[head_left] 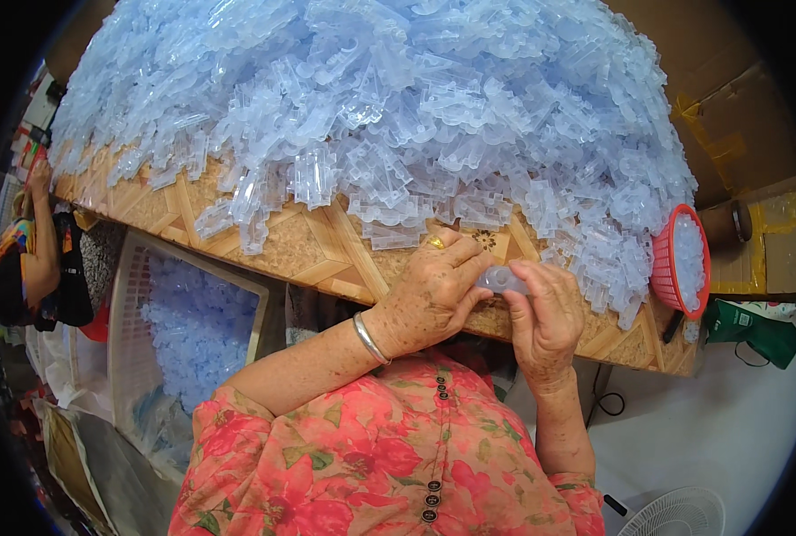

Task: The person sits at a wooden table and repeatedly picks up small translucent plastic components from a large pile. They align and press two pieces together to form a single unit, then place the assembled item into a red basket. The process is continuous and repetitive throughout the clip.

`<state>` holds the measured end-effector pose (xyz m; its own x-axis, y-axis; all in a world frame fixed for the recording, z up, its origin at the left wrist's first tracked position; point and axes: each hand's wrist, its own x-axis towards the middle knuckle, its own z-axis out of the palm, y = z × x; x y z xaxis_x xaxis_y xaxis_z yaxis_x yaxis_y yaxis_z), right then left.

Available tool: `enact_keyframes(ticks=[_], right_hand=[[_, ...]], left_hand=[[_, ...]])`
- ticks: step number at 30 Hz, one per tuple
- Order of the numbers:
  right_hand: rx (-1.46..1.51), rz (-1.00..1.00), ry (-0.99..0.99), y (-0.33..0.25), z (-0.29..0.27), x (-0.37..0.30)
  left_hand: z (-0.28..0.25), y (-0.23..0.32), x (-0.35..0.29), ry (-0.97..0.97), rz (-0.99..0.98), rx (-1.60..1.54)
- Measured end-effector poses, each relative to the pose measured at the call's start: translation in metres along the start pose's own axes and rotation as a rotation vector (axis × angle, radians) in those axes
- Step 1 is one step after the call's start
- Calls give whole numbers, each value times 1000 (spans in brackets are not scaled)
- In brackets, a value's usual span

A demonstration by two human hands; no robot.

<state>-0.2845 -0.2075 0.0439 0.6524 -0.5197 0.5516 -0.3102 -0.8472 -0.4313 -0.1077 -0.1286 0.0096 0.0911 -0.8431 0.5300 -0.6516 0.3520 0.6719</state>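
Two hands are pinching a clear piece at the centre of the frame.
The left hand (pixel 438 288) is closing thumb and finger on the left end of the piece (pixel 503 279), while the right hand (pixel 548 322) is clamping its right end, just above the near edge of the table (pixel 307 239). A pile (pixel 398 116) of pieces is filling the top; a red basket (pixel 666 268) is standing at right, a bin (pixel 128 330) at left.

Right, yellow-taped cardboard (pixel 715 103) above a green bag (pixel 771 338); lower right, a round white fan (pixel 683 516); far left, another person (pixel 44 255)
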Motion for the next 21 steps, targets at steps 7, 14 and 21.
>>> enact_keyframes(ticks=[7,14,21], right_hand=[[-108,-62,-51,-1,4,3],[39,18,-153,-1,-3,17],[27,23,-230,-3,-11,25]], left_hand=[[0,1,0,4,12,-4],[0,2,-2,-22,2,70],[-5,11,-2,-132,-176,33]])
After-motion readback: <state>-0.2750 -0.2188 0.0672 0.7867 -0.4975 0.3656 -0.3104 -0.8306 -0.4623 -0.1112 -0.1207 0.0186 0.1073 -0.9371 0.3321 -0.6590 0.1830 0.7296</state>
